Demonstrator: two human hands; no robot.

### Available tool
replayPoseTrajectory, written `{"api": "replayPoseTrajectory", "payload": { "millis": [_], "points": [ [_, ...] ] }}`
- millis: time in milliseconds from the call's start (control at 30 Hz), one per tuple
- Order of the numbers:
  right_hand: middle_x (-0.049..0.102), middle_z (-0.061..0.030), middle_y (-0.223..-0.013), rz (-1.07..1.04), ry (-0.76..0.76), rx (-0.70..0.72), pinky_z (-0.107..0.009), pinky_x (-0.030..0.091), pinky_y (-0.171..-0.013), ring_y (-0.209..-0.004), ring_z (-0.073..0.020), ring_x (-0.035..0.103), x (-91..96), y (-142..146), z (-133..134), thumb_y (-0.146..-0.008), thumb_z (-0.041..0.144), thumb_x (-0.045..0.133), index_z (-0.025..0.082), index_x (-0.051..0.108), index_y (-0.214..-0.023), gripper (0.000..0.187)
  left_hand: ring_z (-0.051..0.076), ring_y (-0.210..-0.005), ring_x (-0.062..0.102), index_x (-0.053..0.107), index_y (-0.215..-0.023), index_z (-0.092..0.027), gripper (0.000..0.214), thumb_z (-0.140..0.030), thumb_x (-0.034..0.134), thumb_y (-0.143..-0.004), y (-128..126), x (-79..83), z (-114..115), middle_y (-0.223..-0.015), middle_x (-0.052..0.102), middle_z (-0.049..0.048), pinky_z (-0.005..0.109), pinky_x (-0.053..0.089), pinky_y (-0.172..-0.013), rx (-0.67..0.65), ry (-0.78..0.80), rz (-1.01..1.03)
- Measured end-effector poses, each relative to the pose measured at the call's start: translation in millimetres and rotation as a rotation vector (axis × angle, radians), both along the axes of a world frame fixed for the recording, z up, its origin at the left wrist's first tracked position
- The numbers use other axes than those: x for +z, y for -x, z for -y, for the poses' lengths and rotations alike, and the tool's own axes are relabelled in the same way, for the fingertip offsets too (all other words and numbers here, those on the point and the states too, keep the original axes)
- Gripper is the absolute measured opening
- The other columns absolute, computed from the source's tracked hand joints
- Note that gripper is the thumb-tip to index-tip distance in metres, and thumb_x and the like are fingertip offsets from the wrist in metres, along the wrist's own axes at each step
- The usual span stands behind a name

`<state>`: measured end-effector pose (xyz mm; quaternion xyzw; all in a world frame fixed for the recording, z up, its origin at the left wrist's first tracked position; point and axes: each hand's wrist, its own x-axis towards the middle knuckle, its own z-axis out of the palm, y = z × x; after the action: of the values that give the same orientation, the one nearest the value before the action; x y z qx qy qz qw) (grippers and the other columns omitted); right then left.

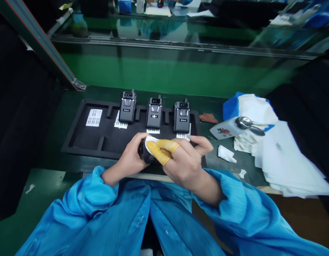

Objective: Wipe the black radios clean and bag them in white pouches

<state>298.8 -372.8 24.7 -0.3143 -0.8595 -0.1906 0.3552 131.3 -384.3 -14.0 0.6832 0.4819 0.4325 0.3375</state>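
Note:
My left hand [133, 155] is closed round a black two-way radio [147, 156], held low over the tray's front edge. My right hand [183, 160], with yellow finger cots on two fingers, presses a folded white wipe [150, 141] against this radio. Much of the radio is hidden by my hands. Beyond them, three more black radios lie in the black tray [87, 142]: a left one [127, 106], a middle one [154, 113] and a right one [182, 117]. Sheets of barcode labels lie under them, and another label sheet [94, 117] rests in the left compartment.
On the right stand a blue box [230, 107] of white wipes and a white bottle [223, 131] with a metal cap. White bags [289, 160], a crumpled wipe [226, 154] and a brown cloth scrap [208, 118] lie nearby. A metal rail [180, 47] crosses behind.

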Motion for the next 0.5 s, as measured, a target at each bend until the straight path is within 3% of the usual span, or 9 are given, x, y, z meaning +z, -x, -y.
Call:
{"api": "replayPoseTrajectory", "payload": {
  "millis": [300, 500],
  "points": [
    [0.068, 0.0076, -0.077, -0.041, 0.013, 0.033, -0.036, 0.023, -0.089, -0.076, -0.0084, 0.053, -1.9, 4.2, -0.8, -0.086, 0.008, 0.046, 0.030, 0.070, -0.075, 0.034, 0.020, -0.094, 0.062, 0.048, -0.107, -0.021, 0.044, -0.014, 0.064, -0.066, 1.1, 3.5, -1.2, -0.102, 0.062, 0.0045, 0.033, 0.051, -0.082, -0.028, 0.000, 0.015],
    [0.068, 0.0042, -0.074, -0.045, -0.018, -0.032, -0.036, 0.024, -0.087, -0.074, -0.0096, 0.053, -1.7, -3.5, -8.5, -0.087, 0.009, 0.047, 0.026, 0.068, -0.070, 0.032, 0.019, -0.094, 0.062, 0.048, -0.107, -0.021, 0.044, -0.010, 0.058, -0.066, 0.4, 3.7, -0.6, -0.103, 0.061, 0.0042, 0.032, 0.051, -0.081, -0.010, -0.002, -0.001]
  ]
}}
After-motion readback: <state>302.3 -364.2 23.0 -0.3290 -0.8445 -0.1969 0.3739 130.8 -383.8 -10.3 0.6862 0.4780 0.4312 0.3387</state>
